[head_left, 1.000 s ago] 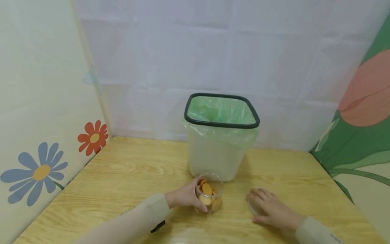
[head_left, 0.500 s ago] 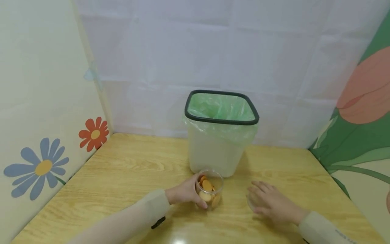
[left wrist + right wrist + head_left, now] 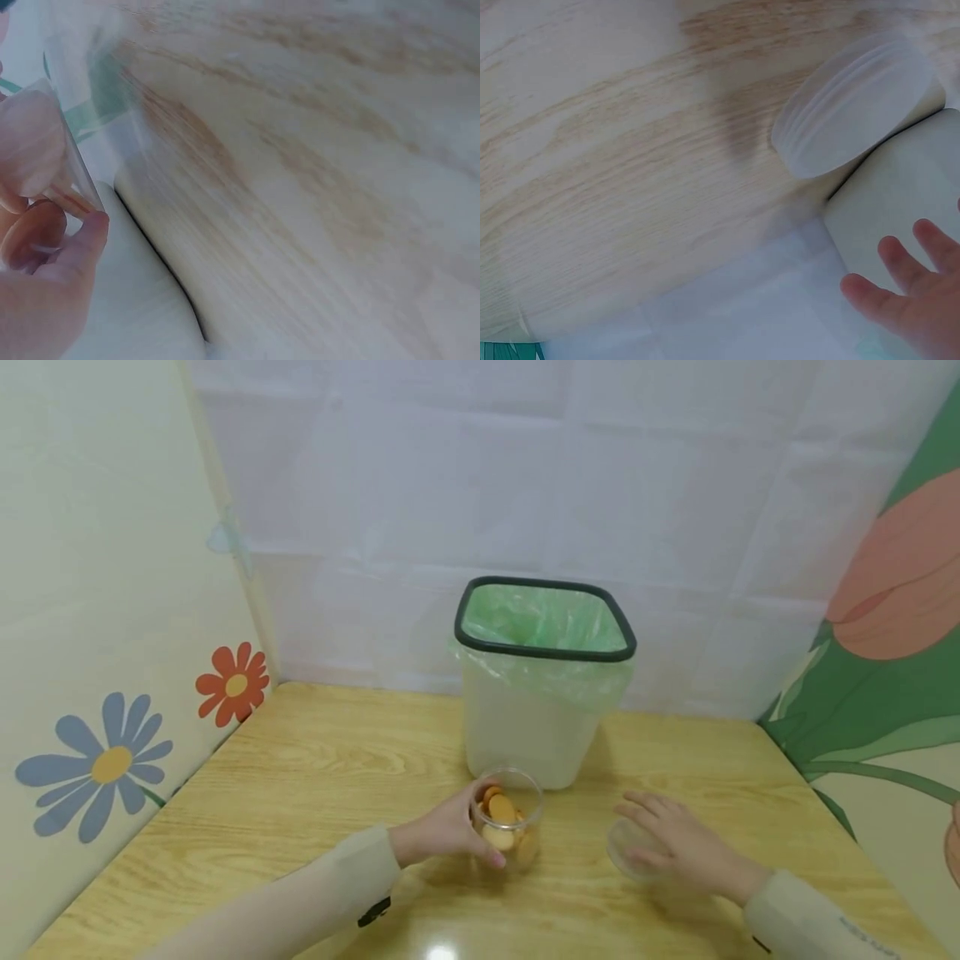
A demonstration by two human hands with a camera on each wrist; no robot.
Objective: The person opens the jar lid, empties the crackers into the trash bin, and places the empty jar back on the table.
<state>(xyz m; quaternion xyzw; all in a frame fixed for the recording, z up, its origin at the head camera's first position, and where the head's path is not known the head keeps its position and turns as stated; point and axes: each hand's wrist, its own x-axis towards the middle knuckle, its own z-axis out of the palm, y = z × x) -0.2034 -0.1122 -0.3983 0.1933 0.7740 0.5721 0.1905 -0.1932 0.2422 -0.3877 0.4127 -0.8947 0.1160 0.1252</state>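
Note:
A clear jar (image 3: 529, 808) with several round orange and pale biscuits (image 3: 501, 811) in it stands in front of the bin in the head view. My left hand (image 3: 444, 831) grips its left side, fingers around the back and thumb at the front. The left wrist view shows the thumb by the jar's wall and biscuits (image 3: 31, 142) behind the plastic. To the right, a translucent round lid (image 3: 624, 850) lies on the table. Beside and partly over it is my right hand (image 3: 681, 843). In the right wrist view its fingers (image 3: 874, 300) are spread, apart from the lid (image 3: 855, 109).
Behind the jar stands a pale bin (image 3: 525, 727) with a dark rim and a green bag liner. The wood-grain table (image 3: 345, 743) is bounded by a white sheet (image 3: 375, 527) at the back and flower-patterned panels on both sides.
My right hand has drawn off the lid, slightly up and to the right, exposing more of it. The left hand stays on the jar, which sits slightly further left in view.

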